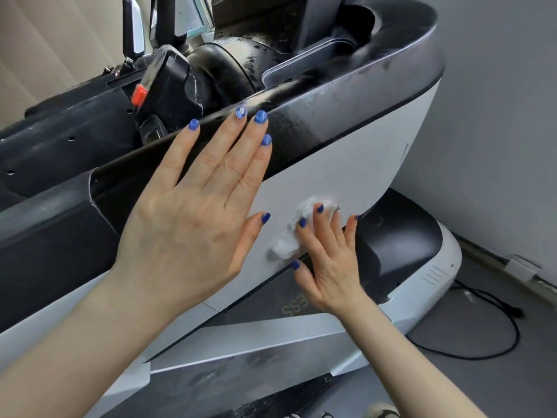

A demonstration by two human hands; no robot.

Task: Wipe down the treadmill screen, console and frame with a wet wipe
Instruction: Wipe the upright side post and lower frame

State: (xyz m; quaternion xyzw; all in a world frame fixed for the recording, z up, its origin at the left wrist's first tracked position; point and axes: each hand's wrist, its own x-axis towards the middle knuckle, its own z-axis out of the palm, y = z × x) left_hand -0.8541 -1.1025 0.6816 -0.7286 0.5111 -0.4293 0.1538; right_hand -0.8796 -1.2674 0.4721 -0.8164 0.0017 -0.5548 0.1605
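The treadmill console (376, 152) fills the view, black on top and white on its side panel. My left hand (193, 212) lies flat with straight fingers against the console's side, fingertips on the black upper band. My right hand (325, 257) presses a crumpled white wet wipe (289, 239) against the white side panel with straight fingers. The wipe shows above and to the left of the fingers. The black top of the console has dusty streaks and a cup recess (304, 67).
A red safety key (139, 95) sits on a black block at the console's centre left. The treadmill's white and black motor cover (422, 260) lies below right. A black power cable (494, 321) runs across the grey floor by the grey wall.
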